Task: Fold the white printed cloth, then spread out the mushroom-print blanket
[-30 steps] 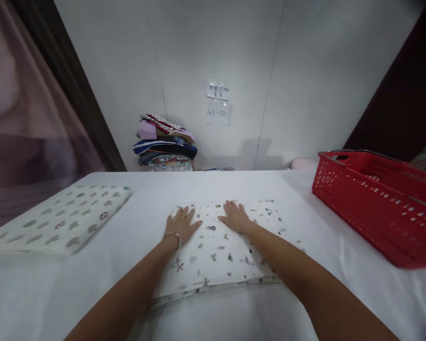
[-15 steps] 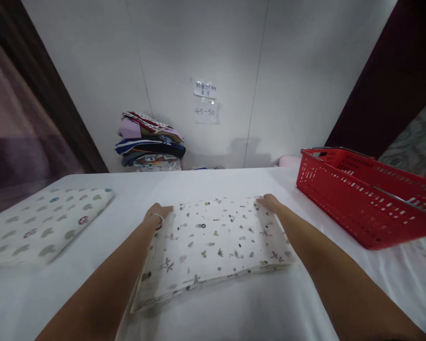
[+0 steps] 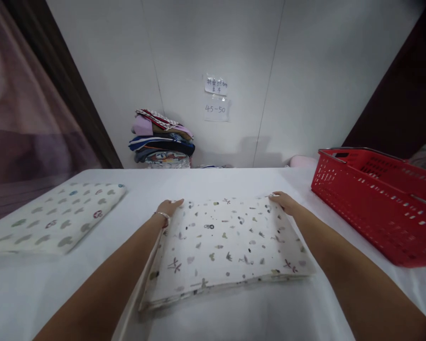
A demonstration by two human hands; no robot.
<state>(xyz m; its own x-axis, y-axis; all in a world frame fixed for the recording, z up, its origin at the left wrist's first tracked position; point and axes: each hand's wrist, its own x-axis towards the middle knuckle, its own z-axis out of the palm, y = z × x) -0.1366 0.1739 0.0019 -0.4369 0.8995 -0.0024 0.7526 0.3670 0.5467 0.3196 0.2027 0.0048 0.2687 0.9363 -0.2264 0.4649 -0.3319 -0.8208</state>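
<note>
A white cloth printed with small plants and shapes lies folded in layers on the white-covered table, its near edge slanting. My left hand, with a bracelet at the wrist, grips the cloth's far left corner, the fingers partly hidden behind it. At the far right corner my right hand pinches the same cloth between thumb and fingers. The middle of the cloth rests flat between both arms.
Another folded cloth with grey blotches lies at the left. A red plastic basket stands at the right. Stacked fabrics sit by the back wall, beside paper signs. A curtain hangs at the left.
The view has turned a little to the left, so everything appears shifted right. Both hands still hold the far corners, and the cloth looks much the same.
</note>
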